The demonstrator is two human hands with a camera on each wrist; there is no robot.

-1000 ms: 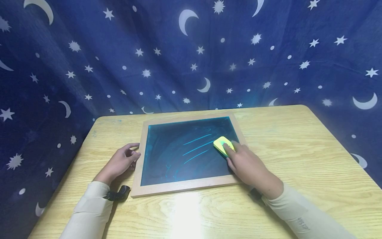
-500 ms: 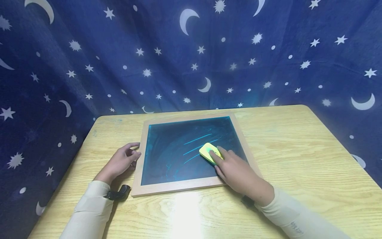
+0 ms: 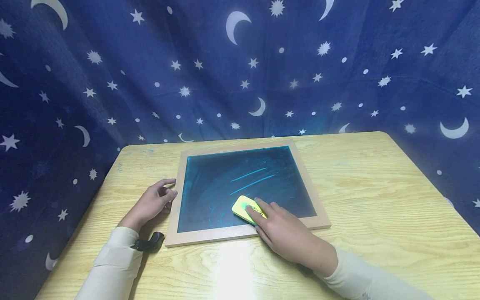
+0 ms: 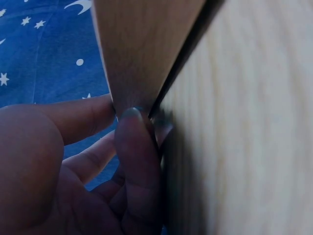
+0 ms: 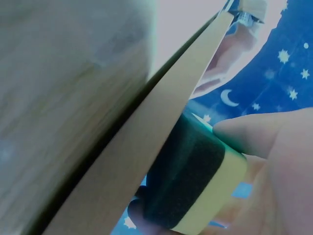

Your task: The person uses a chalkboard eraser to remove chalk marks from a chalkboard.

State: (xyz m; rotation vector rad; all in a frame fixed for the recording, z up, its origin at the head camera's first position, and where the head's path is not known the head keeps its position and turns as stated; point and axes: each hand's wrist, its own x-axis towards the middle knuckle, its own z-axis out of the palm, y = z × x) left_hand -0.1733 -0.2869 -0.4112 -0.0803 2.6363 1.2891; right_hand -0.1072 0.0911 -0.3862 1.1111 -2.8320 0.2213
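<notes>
A blackboard (image 3: 210, 179) in a light wooden frame lies on the table, with two blue chalk strokes near its middle and fainter marks at lower left. My right hand (image 3: 286, 235) grips a yellow eraser (image 3: 241, 205) on the board's lower part. In the right wrist view the eraser (image 5: 215, 196) shows a dark pad beside the wooden frame (image 5: 132, 142), fingers around its sides. My left hand (image 3: 150, 204) holds the frame's left edge; the left wrist view shows the left hand's (image 4: 98, 171) fingertips at the frame edge (image 4: 137, 63), thumb and fingers bent about it.
The wooden table (image 3: 375, 187) extends around the board. A blue curtain (image 3: 210, 41) with white moons and stars hangs behind and at the sides. A black strap with a small device (image 3: 151, 242) sits on the left wrist.
My right hand has moved the eraser left and toward the near edge. The lowest of the three parallel chalk strokes no longer shows. The left hand has stayed in place.
</notes>
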